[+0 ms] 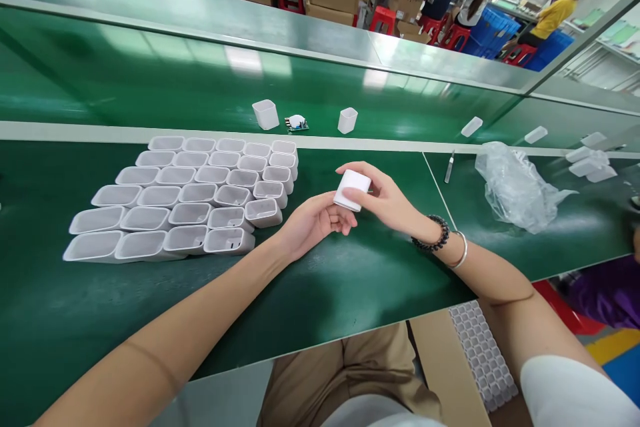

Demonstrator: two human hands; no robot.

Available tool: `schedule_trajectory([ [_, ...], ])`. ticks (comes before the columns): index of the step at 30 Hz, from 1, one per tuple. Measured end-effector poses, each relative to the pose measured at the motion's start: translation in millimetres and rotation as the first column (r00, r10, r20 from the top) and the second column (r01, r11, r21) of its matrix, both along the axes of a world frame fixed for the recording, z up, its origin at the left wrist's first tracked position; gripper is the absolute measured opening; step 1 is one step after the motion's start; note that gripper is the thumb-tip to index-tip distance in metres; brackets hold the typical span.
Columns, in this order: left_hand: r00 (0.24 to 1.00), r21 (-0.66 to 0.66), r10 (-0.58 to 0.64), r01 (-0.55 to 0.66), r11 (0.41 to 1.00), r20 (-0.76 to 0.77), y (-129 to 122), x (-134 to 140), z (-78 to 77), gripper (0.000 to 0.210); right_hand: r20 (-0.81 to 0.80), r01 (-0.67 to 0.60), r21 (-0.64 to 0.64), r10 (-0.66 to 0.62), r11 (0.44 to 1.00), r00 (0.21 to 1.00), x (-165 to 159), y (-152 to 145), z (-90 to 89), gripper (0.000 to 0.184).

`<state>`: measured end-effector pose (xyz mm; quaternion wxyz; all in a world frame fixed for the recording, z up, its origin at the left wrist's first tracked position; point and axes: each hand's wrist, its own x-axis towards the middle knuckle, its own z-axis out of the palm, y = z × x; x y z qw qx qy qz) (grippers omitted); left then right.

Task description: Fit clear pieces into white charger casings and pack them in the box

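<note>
A small white plastic case with rounded corners is held up over the green bench in front of me. My right hand grips it from the right, thumb across the near face and fingers around the far side. From the left, my left hand supports it at its lower left edge, with fingers curled underneath. What lies inside the case is hidden. Left of my hands, open white plastic cups stand in close rows; small dark slots show in some of the nearest ones.
Beyond the rows, on the conveyor strip, sit a white cup, a small circuit board with a white dome and another cup. To the right lie a pen-like tool and a clear plastic bag. A cardboard box of parts stands below.
</note>
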<state>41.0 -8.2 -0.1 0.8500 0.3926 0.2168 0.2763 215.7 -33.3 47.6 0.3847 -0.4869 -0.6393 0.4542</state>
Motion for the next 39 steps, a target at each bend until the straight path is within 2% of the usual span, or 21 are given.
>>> schedule_trajectory([
  [3,0.999,-0.007,0.021,-0.021,1.000,0.026,0.9,-1.3,1.8,0.020,-0.223,0.002,-0.258,-0.061,0.966,0.973,2.9,7.3,-1.9,0.025],
  [5,0.999,-0.003,0.033,-0.033,0.999,0.028,1.3,-1.9,3.4,0.013,-0.360,-0.067,-0.409,-0.093,0.910,0.928,3.9,10.8,-2.6,0.026],
  [8,0.999,0.006,0.041,-0.041,0.999,0.022,2.0,-3.1,4.8,0.008,-0.522,-0.208,-0.536,-0.127,0.819,0.844,4.0,13.3,-3.6,0.027],
  [10,0.999,0.014,0.040,-0.041,0.999,0.026,2.5,-3.7,5.1,0.007,-0.582,-0.260,-0.572,-0.163,0.778,0.797,3.6,13.5,-4.1,0.028],
  [13,0.999,0.038,0.041,-0.042,0.998,0.025,3.2,-3.5,5.4,0.008,-0.623,-0.298,-0.587,-0.185,0.753,0.760,3.2,13.3,-4.0,0.028],
  [22,1.000,0.055,0.022,-0.023,0.998,0.022,1.4,-2.9,7.7,0.006,-0.604,-0.376,-0.495,0.001,0.784,0.797,6.8,13.8,-3.6,0.031],
  [25,0.999,0.042,0.034,-0.034,0.999,-0.004,1.2,-1.8,3.0,0.006,-0.495,-0.301,-0.507,0.013,0.808,0.869,7.6,12.7,-1.3,0.029],
  [27,0.998,-0.004,0.064,-0.064,0.998,-0.026,2.3,0.7,-2.9,0.004,-0.382,-0.193,-0.526,-0.028,0.828,0.924,9.9,12.6,0.6,0.027],
  [30,0.995,-0.099,0.094,-0.096,0.990,-0.030,7.0,5.4,-12.6,0.006,-0.245,-0.043,-0.528,-0.103,0.848,0.964,21.3,18.6,-1.5,0.034],
  [32,0.997,-0.124,0.081,-0.080,0.989,0.001,11.0,7.4,-17.2,0.010,-0.139,0.054,-0.466,-0.133,0.883,0.981,34.5,31.3,-6.8,0.040],
  [34,0.998,-0.125,0.057,-0.053,0.991,0.030,14.0,7.9,-19.4,0.012,0.042,0.199,-0.300,-0.196,0.933,0.980,48.9,52.9,-11.9,0.046],
  [36,0.999,-0.122,0.038,-0.033,0.992,0.039,15.2,7.4,-19.9,0.013,0.289,0.327,-0.050,-0.299,0.944,0.909,60.5,81.9,-13.1,0.048],
  [39,0.999,-0.098,0.009,-0.005,0.995,0.035,15.5,6.1,-19.2,0.014,0.598,0.357,0.279,-0.452,0.892,0.662,65.9,131.6,-4.8,0.051],
])
